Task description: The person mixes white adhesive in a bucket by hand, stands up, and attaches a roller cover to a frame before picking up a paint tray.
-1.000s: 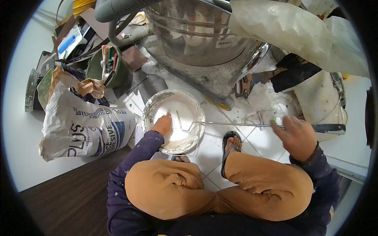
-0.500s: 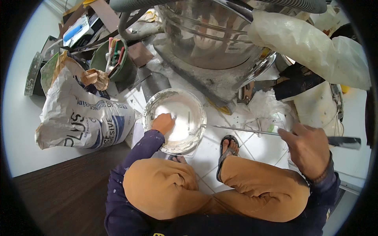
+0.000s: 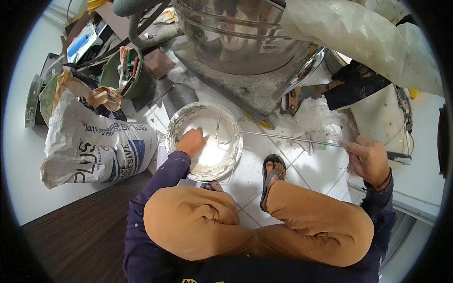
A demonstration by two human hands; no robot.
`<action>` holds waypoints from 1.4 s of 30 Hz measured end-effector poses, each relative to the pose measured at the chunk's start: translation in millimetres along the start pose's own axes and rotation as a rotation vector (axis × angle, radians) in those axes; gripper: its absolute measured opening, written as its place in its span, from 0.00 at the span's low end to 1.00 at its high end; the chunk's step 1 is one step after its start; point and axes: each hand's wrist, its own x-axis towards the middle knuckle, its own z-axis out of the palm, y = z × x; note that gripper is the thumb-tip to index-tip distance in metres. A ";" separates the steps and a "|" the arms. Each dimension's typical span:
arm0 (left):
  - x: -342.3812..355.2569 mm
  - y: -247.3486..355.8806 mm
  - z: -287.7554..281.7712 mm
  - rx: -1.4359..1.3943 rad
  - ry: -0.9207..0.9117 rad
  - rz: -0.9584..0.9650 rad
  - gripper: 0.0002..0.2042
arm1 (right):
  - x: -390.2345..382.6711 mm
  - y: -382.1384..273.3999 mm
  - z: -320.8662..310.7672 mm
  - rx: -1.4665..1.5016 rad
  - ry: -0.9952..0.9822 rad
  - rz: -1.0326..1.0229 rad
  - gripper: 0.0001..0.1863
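A round bucket (image 3: 238, 153) crusted with dried white residue stands on the tiled floor between my feet, white material inside it. My left hand (image 3: 190, 142) reaches over its left rim with the fingers curled closed; what they hold, if anything, is hidden. Out to the right, my right hand (image 3: 370, 160) is closed around the handle end of a long, thin metal paint roller frame (image 3: 283, 136). Its dark handle sticks out beyond my fist. The bent wire end of the frame reaches into the bucket, to the right of my left hand.
A large white paper sack (image 3: 101, 141) leans at the left beside a dark wooden surface (image 3: 75, 226). Behind the bucket stands a shiny metal drum (image 3: 236, 42) on a dusty base. A green bucket of tools (image 3: 146, 80) is at the back left; plastic sheeting (image 3: 349, 42) hangs back right.
The roller frame has rolled and shifted, so its bent end now shows inside the bucket. My right hand has turned slightly along the handle. My left hand stays in the bucket.
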 end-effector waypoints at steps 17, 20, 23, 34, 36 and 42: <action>2.6 14.2 9.8 -0.792 0.047 -0.296 0.22 | -21.1 80.9 278.8 0.544 0.059 0.169 0.06; 4.0 -24.1 34.5 -0.480 -0.039 -0.312 0.21 | -4.6 71.5 293.1 0.572 0.054 0.184 0.07; 5.6 -20.2 42.0 -0.211 0.019 -0.094 0.20 | -5.8 75.3 289.8 0.533 0.071 0.219 0.08; 19.8 2.5 8.3 -0.002 0.080 -0.003 0.17 | 4.6 57.4 301.7 0.385 0.179 0.099 0.22; 26.7 -0.1 2.6 -0.039 0.027 0.009 0.18 | 18.6 47.1 292.8 0.479 0.119 0.140 0.23; 20.3 -6.5 15.6 -0.482 0.145 0.087 0.28 | 34.0 38.7 290.4 0.420 0.305 0.161 0.21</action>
